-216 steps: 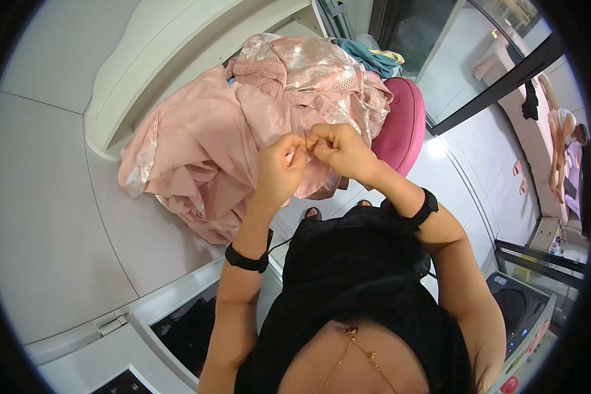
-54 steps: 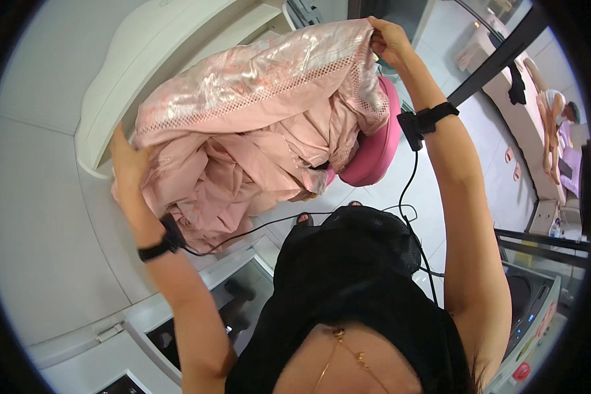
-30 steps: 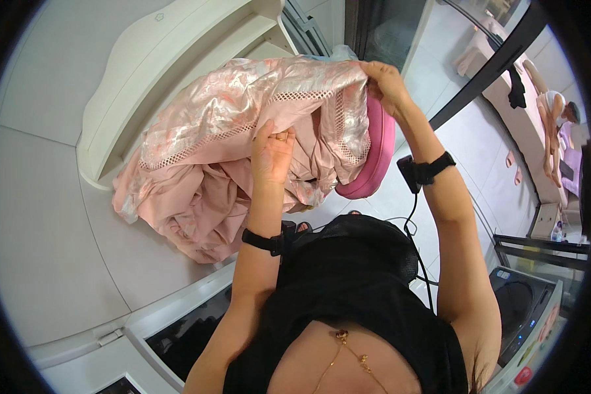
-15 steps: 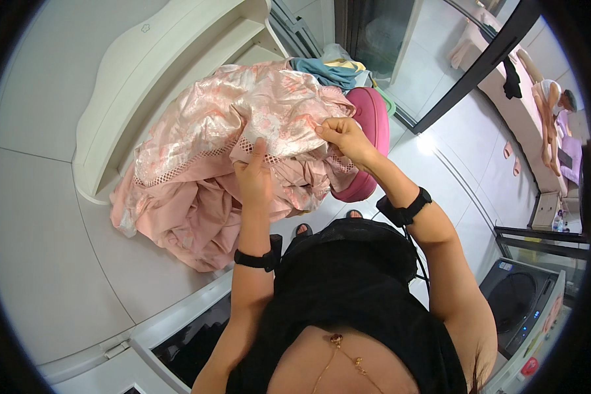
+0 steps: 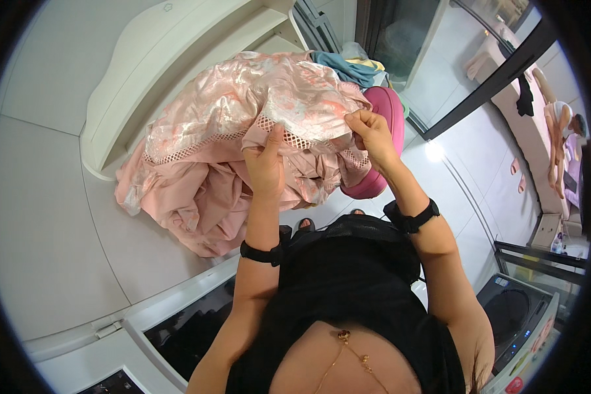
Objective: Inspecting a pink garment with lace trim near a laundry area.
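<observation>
A large pink satin bed cover (image 5: 223,92) with a pale floral pattern lies in a crumpled heap in front of me. A strip of lattice trim runs along one of its edges. My left hand (image 5: 266,165) is closed on that trimmed edge, with the thumb on top and the fingers hidden under the cloth. Farther right, my right hand (image 5: 374,136) pinches the same cover between thumb and fingers. The cloth spans the space between both hands, and its plain pink side hangs in folds below the left hand.
The cover rests against a white curved shelf unit (image 5: 128,75). A pink round stool (image 5: 386,125) stands at its right, near blue cloth (image 5: 340,67). A front-loading washing machine (image 5: 515,312) is at the lower right. Beyond a dark door frame, a person (image 5: 558,131) sits on a bed.
The view has shifted a little, moving the scene rightward. Both hands keep their grip on the bed cover, and the right hand has moved slightly away from the left.
</observation>
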Demonstrator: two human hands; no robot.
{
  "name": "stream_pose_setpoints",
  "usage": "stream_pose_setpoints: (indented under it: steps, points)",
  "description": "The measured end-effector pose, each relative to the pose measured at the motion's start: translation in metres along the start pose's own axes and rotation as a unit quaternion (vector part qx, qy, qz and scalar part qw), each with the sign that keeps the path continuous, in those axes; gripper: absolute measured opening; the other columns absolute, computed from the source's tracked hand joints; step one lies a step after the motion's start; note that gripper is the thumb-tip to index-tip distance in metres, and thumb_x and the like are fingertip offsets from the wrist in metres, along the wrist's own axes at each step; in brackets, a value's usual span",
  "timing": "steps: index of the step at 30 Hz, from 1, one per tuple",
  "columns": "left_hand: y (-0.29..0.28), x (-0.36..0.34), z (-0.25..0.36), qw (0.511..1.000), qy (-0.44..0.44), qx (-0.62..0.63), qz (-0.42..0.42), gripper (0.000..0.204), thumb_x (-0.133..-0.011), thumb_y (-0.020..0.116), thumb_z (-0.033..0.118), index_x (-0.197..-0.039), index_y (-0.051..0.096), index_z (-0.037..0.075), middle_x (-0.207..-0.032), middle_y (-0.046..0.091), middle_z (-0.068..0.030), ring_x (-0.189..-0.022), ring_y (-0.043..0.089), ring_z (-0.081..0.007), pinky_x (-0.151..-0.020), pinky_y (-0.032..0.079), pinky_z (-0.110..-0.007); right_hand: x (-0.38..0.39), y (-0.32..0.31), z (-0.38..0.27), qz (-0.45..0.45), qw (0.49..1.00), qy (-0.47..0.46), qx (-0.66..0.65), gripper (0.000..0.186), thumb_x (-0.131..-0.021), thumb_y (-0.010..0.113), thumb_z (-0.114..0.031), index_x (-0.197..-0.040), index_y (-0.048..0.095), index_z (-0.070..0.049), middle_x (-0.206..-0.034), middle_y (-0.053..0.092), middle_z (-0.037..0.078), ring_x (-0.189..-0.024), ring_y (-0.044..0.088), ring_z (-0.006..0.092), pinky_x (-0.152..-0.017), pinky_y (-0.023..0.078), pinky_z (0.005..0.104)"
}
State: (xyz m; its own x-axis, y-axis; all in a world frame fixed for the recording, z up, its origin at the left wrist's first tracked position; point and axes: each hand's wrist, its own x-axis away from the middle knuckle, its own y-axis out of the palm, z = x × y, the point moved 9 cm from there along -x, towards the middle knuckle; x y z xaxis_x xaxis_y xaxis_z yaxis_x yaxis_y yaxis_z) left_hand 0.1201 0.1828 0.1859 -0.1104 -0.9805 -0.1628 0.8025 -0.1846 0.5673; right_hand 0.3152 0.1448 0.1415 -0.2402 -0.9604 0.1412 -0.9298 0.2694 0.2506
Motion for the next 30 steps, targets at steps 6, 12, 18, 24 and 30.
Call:
stream_pose_setpoints:
  steps: [6, 12, 18, 24, 30]
  points:
    - [-0.008, 0.001, -0.001, 0.999, 0.013, -0.035, 0.011, 0.012, -0.080, 0.057, 0.004, -0.090, 0.056, -0.002, -0.083, 0.057, -0.0010, -0.074, 0.051, -0.0051, -0.068, 0.040, -0.020, 0.005, 0.000, 0.002, 0.007, 1.000, 0.010, 0.012, 0.022, -0.082, 0.055, -0.014, -0.061, 0.051, -0.005, -0.052, 0.041, -0.006, -0.043, 0.032, 0.0018, -0.041, 0.023, 0.0186]
    - [-0.013, 0.004, -0.005, 0.999, -0.013, -0.024, 0.045, 0.016, -0.078, 0.060, 0.006, -0.092, 0.056, -0.001, -0.084, 0.056, -0.0007, -0.076, 0.051, -0.0059, -0.069, 0.041, -0.020, 0.008, 0.001, -0.001, 0.024, 0.999, -0.019, 0.027, 0.023, -0.082, 0.055, -0.014, -0.061, 0.050, -0.006, -0.054, 0.042, -0.007, -0.047, 0.033, 0.0014, -0.042, 0.023, 0.0185]
    - [0.011, 0.013, -0.011, 0.971, -0.106, -0.169, -0.129, 0.029, -0.072, 0.065, 0.004, -0.099, 0.055, -0.003, -0.090, 0.057, -0.0030, -0.081, 0.053, -0.0100, -0.072, 0.043, -0.023, 0.008, 0.003, 0.001, 0.006, 1.000, -0.010, 0.012, 0.020, -0.082, 0.056, -0.022, -0.066, 0.053, -0.009, -0.055, 0.040, -0.009, -0.044, 0.029, 0.0006, -0.040, 0.020, 0.0174]
    - [0.004, 0.011, -0.009, 0.952, -0.048, -0.285, -0.103, 0.035, -0.073, 0.064, 0.004, -0.103, 0.051, -0.005, -0.093, 0.057, -0.0053, -0.082, 0.053, -0.0111, -0.073, 0.043, -0.024, 0.002, 0.028, -0.014, -0.044, 0.999, -0.028, -0.005, 0.021, -0.083, 0.055, -0.022, -0.066, 0.052, -0.009, -0.055, 0.040, -0.009, -0.042, 0.030, 0.0005, -0.040, 0.021, 0.0175]
    - [-0.002, -0.008, 0.005, 0.996, -0.084, -0.029, 0.011, 0.020, -0.078, 0.056, 0.002, -0.098, 0.054, -0.003, -0.087, 0.057, -0.0033, -0.078, 0.053, -0.0108, -0.070, 0.043, -0.023, -0.010, 0.037, -0.013, -0.056, 0.997, 0.011, -0.046, 0.016, -0.080, 0.059, -0.020, -0.072, 0.055, -0.006, -0.056, 0.043, -0.007, -0.048, 0.036, 0.0014, -0.043, 0.025, 0.0179]
